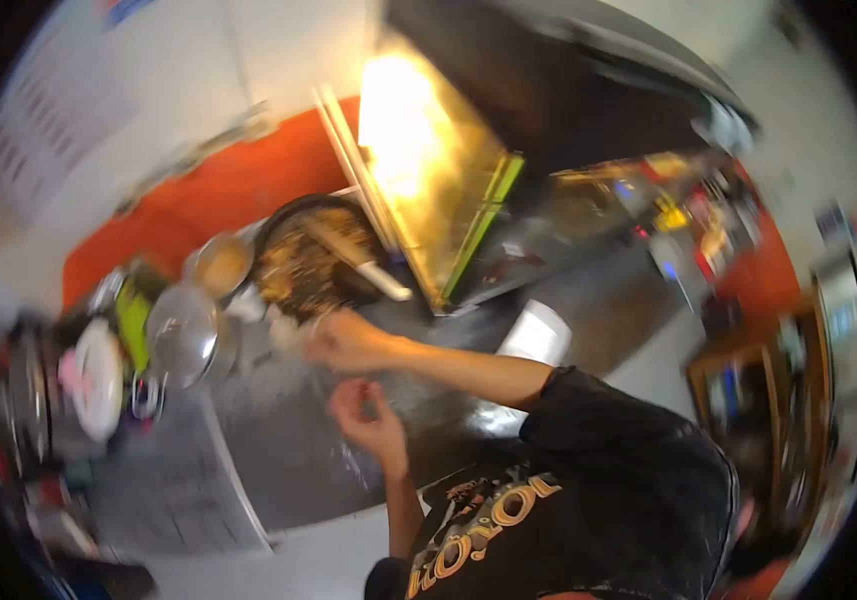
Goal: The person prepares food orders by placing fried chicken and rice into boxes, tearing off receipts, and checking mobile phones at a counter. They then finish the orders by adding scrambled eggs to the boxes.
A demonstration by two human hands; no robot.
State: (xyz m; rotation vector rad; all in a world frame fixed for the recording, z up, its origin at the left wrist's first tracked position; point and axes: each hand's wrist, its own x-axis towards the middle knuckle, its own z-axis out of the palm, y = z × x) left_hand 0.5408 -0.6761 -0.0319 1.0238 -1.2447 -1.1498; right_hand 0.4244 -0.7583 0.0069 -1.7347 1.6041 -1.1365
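Note:
My right hand (pixel 348 342) reaches across from the right, just below a dark pan (pixel 270 228). It is smeared by motion, and its fingers do not show clearly. Beside its fingertips is a blurred whitish thing (pixel 286 328) whose kind I cannot make out. Close under it, my left hand (pixel 370 420) is raised with loosely curled fingers and the thumb apart; nothing shows in it. Browned food (pixel 293 262) fills much of the pan, and a light-handled utensil (pixel 353 255) lies across it.
Left of the pan stand a bowl (pixel 221 267) and a shiny metal lid or bowl (pixel 183 335). A white oval dish (pixel 99 380) is farther left. Behind the pan rises a shiny, brightly lit panel (pixel 458 170). White paper (pixel 536 333) lies beyond my right forearm.

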